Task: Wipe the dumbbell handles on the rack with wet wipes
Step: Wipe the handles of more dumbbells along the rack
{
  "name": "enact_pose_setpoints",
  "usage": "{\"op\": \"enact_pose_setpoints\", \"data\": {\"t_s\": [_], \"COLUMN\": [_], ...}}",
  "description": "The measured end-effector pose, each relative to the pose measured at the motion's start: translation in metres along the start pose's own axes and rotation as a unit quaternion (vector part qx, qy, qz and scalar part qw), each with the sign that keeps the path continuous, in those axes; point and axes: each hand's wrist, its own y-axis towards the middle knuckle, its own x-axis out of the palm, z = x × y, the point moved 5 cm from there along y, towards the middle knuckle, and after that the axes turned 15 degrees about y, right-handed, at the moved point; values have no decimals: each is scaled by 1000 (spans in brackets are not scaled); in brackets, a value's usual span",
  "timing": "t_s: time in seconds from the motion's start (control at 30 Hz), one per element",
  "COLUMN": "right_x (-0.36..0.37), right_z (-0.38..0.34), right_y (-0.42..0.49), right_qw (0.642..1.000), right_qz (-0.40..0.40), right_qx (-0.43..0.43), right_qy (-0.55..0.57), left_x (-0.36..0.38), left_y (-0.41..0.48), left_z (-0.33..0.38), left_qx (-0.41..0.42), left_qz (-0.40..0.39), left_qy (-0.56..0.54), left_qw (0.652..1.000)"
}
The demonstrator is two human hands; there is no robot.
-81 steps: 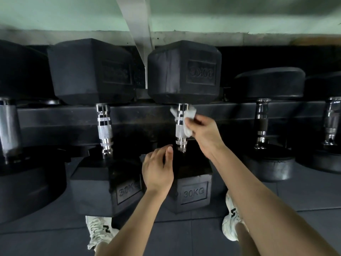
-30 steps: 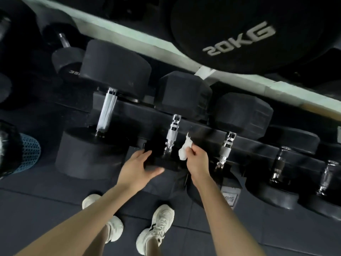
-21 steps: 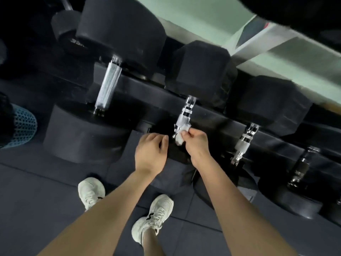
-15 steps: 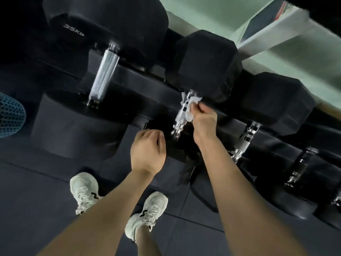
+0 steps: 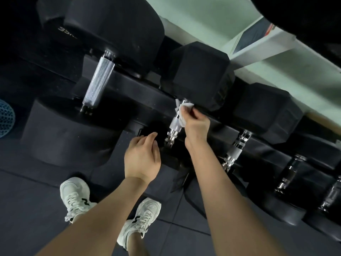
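A black hex dumbbell lies on the low rack with its chrome handle pointing toward me. My right hand pinches a white wet wipe and holds it wrapped against the upper part of that handle, just under the far hex head. My left hand hovers over the near head of the same dumbbell with fingers loosely curled and nothing in it. Whether it touches the head I cannot tell.
A large round dumbbell with a thick knurled handle sits to the left. More chrome handles line the rack to the right. A blue mesh object is at the left edge. My white shoes stand on dark floor mats.
My right hand with the wipe slid from the lower part of the handle up to its top, then slightly back down. The view swung left from the neighbouring 30 kg dumbbell.
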Motion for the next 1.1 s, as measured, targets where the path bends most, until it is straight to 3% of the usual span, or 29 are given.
{"op": "enact_pose_setpoints", "data": {"t_s": [0.13, 0.3, 0.53, 0.73, 0.8, 0.97, 1.1], "right_x": [-8, 5, -6, -22, -25, -27, -43], "right_z": [15, 3, 15, 39, 42, 24, 0], "right_y": [-27, -3, -6, -22, -26, -28, -46], "right_qw": [999, 988, 991, 960, 946, 943, 973], "right_qz": [16, 88, 32, 8, 3, -6, 37], "right_qx": [36, 94, 124, 185, 162, 97, 71], "right_qy": [-24, 81, -25, -209, -280, -319, -215], "left_x": [0, 2, 3, 2, 2, 2, -2], "left_y": [0, 0, 0, -1, -1, 1, 1], "left_z": [1, -1, -1, 0, -1, -6, -6], "left_qx": [0, 4, 8, 12, 11, -8, -6], "left_qz": [-9, 0, 5, 4, 3, -44, -56], "left_qy": [-4, -1, -3, 0, -7, -57, -102], "left_qw": [1000, 1000, 1000, 1000, 1000, 997, 993]}}
